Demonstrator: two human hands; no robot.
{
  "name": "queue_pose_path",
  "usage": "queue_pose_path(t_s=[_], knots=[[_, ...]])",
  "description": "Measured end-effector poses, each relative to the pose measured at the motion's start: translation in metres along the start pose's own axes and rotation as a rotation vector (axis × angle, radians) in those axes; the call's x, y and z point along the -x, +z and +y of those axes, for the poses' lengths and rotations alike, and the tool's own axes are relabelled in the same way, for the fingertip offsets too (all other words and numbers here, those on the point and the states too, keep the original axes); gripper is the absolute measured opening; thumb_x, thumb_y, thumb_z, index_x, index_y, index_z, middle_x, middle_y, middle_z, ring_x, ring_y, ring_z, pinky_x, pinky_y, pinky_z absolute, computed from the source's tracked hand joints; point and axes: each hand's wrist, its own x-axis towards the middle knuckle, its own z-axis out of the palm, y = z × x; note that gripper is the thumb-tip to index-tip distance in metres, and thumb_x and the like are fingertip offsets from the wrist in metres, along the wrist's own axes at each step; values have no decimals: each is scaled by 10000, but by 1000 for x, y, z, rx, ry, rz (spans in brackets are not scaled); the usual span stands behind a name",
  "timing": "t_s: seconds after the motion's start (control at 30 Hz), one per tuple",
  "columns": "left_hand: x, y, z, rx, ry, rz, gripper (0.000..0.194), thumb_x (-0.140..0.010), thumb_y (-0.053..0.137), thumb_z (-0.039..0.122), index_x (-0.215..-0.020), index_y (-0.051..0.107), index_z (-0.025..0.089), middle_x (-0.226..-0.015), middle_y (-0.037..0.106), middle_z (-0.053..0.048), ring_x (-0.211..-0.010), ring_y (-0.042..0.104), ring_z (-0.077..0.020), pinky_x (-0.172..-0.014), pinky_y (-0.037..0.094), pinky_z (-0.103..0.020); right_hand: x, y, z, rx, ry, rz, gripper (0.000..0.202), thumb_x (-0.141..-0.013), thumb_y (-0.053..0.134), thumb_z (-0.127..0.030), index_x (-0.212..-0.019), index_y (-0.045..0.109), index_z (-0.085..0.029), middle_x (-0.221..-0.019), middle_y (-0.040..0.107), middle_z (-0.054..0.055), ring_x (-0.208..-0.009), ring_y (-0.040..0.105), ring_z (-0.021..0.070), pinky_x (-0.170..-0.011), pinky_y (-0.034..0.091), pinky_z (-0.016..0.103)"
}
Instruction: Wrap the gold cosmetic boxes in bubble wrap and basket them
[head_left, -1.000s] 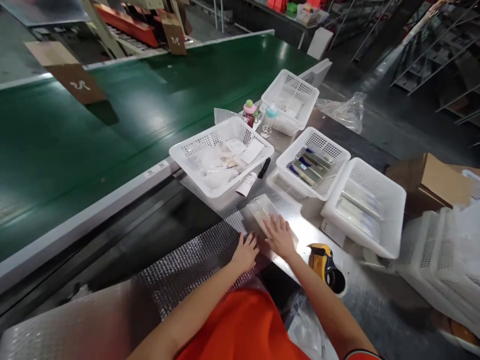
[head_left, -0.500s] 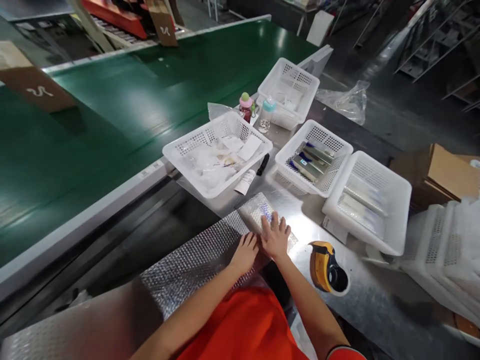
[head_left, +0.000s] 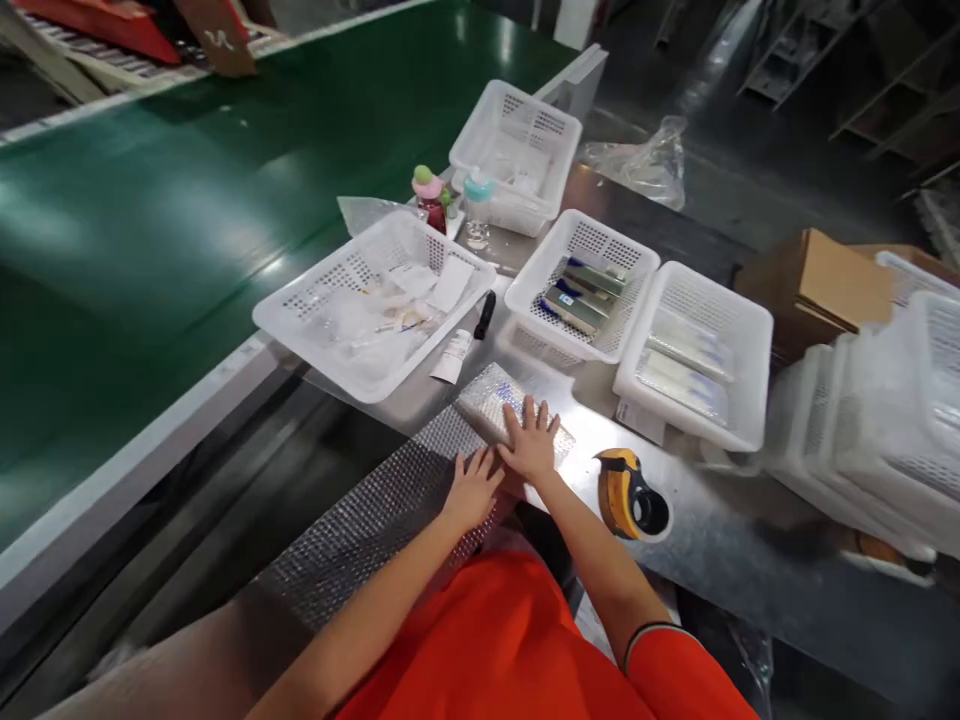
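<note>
Wrapping apparently in hand: packet (head_left: 487,396) on surface (head_left: 720,525), bubble wrap (head_left: 375,525) trailing toward 8 o'clock. Right hand (head_left: 531,442) spread atop packet; left hand (head_left: 472,492), fingers apart, at 7 o'clock edge. Next move likely calls for even pressure.

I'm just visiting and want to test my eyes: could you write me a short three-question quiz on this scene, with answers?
1. What lies under the right hand?
2. True or false: the yellow-and-black tape dispenser is on the metal table.
3. What colour is the lid of the clear bottle? (a) red (b) light blue (c) yellow

Key:
1. A bubble-wrapped packet.
2. True.
3. b
</note>
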Motion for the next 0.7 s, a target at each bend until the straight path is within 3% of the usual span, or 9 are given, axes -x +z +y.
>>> queue_pose_path(t_s=[0.1, 0.2, 0.27, 0.37, 0.53, 0.6, 0.7], knots=[[-3, 1, 3, -34, -15, 6, 621, -861, 606, 260, -1465, 467, 225, -1625, 281, -155, -1490, 239, -393, -1153, 231, -675, 28, -6, 32, -133, 72, 175, 645, -927, 478, -471, -1504, 378, -201, -1589, 290, 190, -1451, 253, 370, -1125, 252, 578], [-4, 1, -4, -32, -19, 68, 514, -887, 554, 245, -1398, 549, 191, -1574, 389, -155, -1456, 334, -352, -1165, 294, -580, 85, -6, 80, -159, 375, 423, 536, -947, 408, -379, -1402, 474, -103, -1389, 504, 232, -1281, 463, 322, -1037, 382, 483], [-4, -1, -14, -41, -73, 146, 476, -910, 506, 231, -1374, 569, 147, -1543, 429, -175, -1445, 360, -319, -1177, 306, -505, 127, 0, 107, -79, 623, 445, 530, -930, 424, -371, -1322, 520, -27, -1236, 580, 272, -1143, 535, 349, -950, 424, 480], [-3, -3, -34, -105, -192, 196, 570, -898, 522, 228, -1456, 476, 121, -1588, 343, -198, -1473, 295, -358, -1174, 296, -538, 170, 14, 127, 38, 736, 311, 511, -904, 487, -359, -1305, 543, -46, -1213, 605, 257, -1111, 554, 362, -923, 414, 468], [-2, -3, -54, -156, -237, 75, 712, -861, 587, 236, -1534, 358, 199, -1635, 261, -144, -1476, 266, -395, -1127, 342, -586, 189, 24, 134, 79, 758, 117, 526, -927, 476, -287, -1417, 461, -94, -1059, 685, 174, -961, 631, 291, -895, 390, 418], [-2, -3, -55, -152, -237, 59, 686, -879, 563, 232, -1533, 359, 196, -1639, 254, -139, -1480, 260, -384, -1125, 349, -574, 191, 23, 141, 88, 785, 150, 511, -933, 448, -276, -1405, 477, -82, -1048, 683, 186, -943, 632, 297, -881, 394, 427], [-4, -9, -54, -135, -238, 37, 676, -879, 569, 229, -1525, 372, 218, -1636, 269, -122, -1476, 274, -371, -1124, 353, -562, 182, 18, 147, 104, 825, 347, 502, -935, 434, -338, -1336, 535, -54, -1124, 640, 249, -1047, 586, 363, -880, 398, 478]])
